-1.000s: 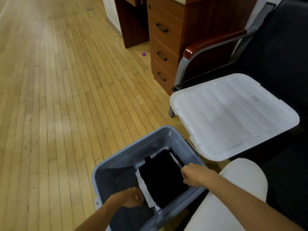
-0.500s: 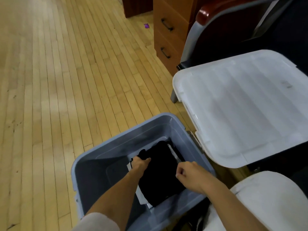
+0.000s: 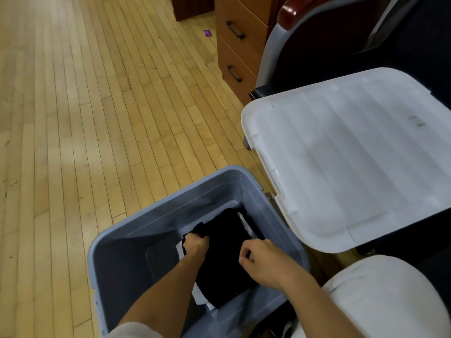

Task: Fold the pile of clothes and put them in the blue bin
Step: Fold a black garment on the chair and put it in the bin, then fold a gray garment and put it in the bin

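I'm deep in the blue bin [image 3: 136, 240] now: my left hand [image 3: 194, 245] is curled onto the far corner of the black garment [image 3: 227, 259], which lies on something white at the bin's bottom. Just right of that grip, my right hand [image 3: 262, 261] pinches its near-right edge. Placing step, I'd say; next I flatten it and let go.

One view only, worn on the head, looking steeply down and forward over both forearms. It sits close above the blue bin [image 3: 170, 211], which fills the lower centre. The wooden floor [image 3: 85, 106] runs off to the upper left, and the white lid [image 3: 353, 154] takes the right side. Wide-angle bending shows at the edges.
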The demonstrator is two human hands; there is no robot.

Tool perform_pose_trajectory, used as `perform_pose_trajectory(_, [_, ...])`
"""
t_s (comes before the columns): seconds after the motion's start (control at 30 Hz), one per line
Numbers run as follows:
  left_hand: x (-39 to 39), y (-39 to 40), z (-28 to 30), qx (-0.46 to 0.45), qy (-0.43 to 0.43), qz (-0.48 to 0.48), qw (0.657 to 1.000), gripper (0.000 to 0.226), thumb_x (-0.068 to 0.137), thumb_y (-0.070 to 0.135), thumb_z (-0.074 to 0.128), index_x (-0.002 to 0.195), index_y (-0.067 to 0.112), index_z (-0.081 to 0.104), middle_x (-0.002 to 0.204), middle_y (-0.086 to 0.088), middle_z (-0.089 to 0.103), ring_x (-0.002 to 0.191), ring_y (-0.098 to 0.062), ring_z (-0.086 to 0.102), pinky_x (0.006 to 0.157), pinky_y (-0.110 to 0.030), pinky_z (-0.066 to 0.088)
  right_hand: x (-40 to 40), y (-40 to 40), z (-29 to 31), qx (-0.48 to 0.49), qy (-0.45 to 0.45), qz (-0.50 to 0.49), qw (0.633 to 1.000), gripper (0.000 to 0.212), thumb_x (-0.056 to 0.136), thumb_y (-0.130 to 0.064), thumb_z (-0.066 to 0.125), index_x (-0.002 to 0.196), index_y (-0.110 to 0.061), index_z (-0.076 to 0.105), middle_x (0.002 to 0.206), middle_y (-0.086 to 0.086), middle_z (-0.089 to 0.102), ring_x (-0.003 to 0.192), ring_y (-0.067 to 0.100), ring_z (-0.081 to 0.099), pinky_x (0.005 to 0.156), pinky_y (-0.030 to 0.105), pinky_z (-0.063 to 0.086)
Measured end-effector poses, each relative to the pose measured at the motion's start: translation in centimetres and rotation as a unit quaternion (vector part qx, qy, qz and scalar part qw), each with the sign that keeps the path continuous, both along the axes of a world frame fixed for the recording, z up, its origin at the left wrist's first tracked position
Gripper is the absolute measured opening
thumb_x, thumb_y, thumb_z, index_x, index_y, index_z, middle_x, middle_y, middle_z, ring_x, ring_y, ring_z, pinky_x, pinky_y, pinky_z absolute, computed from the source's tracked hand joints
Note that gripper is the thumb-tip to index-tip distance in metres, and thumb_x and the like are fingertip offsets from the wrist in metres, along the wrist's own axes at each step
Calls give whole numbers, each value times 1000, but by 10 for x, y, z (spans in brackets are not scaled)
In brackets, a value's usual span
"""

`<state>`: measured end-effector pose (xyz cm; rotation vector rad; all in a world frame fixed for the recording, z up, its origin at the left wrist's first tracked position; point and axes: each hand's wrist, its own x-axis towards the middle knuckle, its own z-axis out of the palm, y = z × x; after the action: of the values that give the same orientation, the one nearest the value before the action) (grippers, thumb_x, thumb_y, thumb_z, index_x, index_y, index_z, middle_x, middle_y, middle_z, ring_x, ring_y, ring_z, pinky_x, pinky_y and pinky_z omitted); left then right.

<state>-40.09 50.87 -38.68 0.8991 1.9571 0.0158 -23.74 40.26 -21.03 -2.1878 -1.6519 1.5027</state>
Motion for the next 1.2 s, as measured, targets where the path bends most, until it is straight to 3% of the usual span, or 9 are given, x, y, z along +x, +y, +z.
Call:
perform_pose_trajectory(0.13, [-10,-1,-6,9,3,-32,999,30,97,22,59,71,8,53,70,-9,53,59,-22,49,65,-37,50,2,-1,3,1,-2,-10,1000,13,99,-31,48,99,-24,60,86,-6,54,83,17,59,76,36,53])
perform_pose_trajectory(0.3, [5,-10,-2,22,-14,53,998,76,78,18,83,136,0,37,128,-25,52,115,-43,56,96,-49,49,0,-2,4,5,10,-15,1000,13,98,-32,49,98,-26,60,90,-5,55,84,17,59,74,34,52])
perform_pose_trajectory(0.43, [10,-8,0,21,-62,87,994,15,87,6,69,98,-3,63,79,-15,60,72,-30,59,73,-39,52,1,-2,3,13,13,-23,1000,12,98,-32,49,98,-26,59,95,-3,56,91,19,59,77,35,52])
perform_pose_trajectory(0.57, [25,-19,8,97,-149,100,979,12,85,11,73,81,0,67,79,-17,69,73,-29,65,75,-40,58,1,1,0,16,8,-27,999,11,97,-32,49,97,-28,60,99,0,60,91,20,61,77,35,52])
perform_pose_trajectory(0.73, [49,-54,36,133,-332,-212,910,14,75,16,66,69,26,60,66,12,61,69,-5,58,63,-19,48,-4,3,3,28,-8,-17,999,17,99,-32,47,109,-25,60,114,2,59,103,22,59,88,38,51])
perform_pose_trajectory(0.83, [54,-66,40,44,-328,-374,866,11,72,31,61,71,42,59,71,18,62,81,0,58,78,-34,55,-3,0,4,33,-48,0,998,20,100,-24,44,110,-17,59,115,5,59,102,26,61,83,38,50])
perform_pose_trajectory(0.9, [54,-64,36,41,-301,-397,866,27,75,28,58,57,47,57,63,17,57,73,-8,55,68,-41,50,-3,-1,3,31,-78,21,996,21,101,-20,42,113,-14,58,117,8,60,104,28,61,78,36,46])
perform_pose_trajectory(1.03, [53,-53,68,84,-271,-400,871,46,83,2,59,51,35,53,50,20,54,53,4,49,56,-21,38,0,-2,9,43,-90,12,995,25,101,-22,42,117,-15,60,119,7,62,107,26,61,81,37,48])
perform_pose_trajectory(1.2, [54,-42,126,181,-274,-392,860,19,79,4,59,69,20,63,67,10,63,67,-3,58,63,-29,48,7,-11,25,126,-60,-39,989,19,101,-29,45,114,-21,58,111,-5,56,99,17,58,83,31,48])
